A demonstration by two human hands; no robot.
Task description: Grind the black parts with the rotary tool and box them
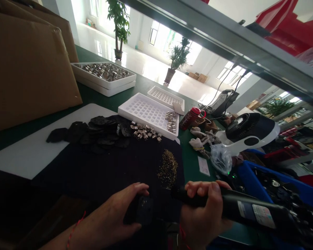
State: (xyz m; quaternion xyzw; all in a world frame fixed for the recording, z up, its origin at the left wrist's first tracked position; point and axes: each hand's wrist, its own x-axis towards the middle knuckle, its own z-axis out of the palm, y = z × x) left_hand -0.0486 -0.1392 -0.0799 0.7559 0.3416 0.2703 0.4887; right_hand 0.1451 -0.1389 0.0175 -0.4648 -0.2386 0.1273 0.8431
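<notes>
Nearest, and short of the pile of tiny brass-coloured fasteners (169, 168), which serves as the landmark here, the left hand (130, 208) curves round a black plate (145, 210), thumb and fingers at opposite edges; it appears to hold it, though shade hides how firmly. To the near right of the pile, the right hand (205, 203) is wrapped tightly around a black power screwdriver (229, 199), its tip pointing at the pile's near end; whether it touches any piece is too dark to tell. To work well here, I would bring the tip to the thinly scattered edge rather than the thick middle, take one piece at a time, and keep the plate level and well pinched, with fingertips clear of the tip. The pile lies on a dark cloth (94, 173) over the green bench (191, 163); a nudge of the wrist could scatter it. Right of the pile sits a blue bin (246, 170) of dark parts. Beyond it to the left are loose shiny metal fittings (146, 132) and a heap of black plates (99, 132); directly beyond is a white gridded tray (146, 110), partly filled with fittings, and farther left, a heaped white tray (113, 89).
</notes>
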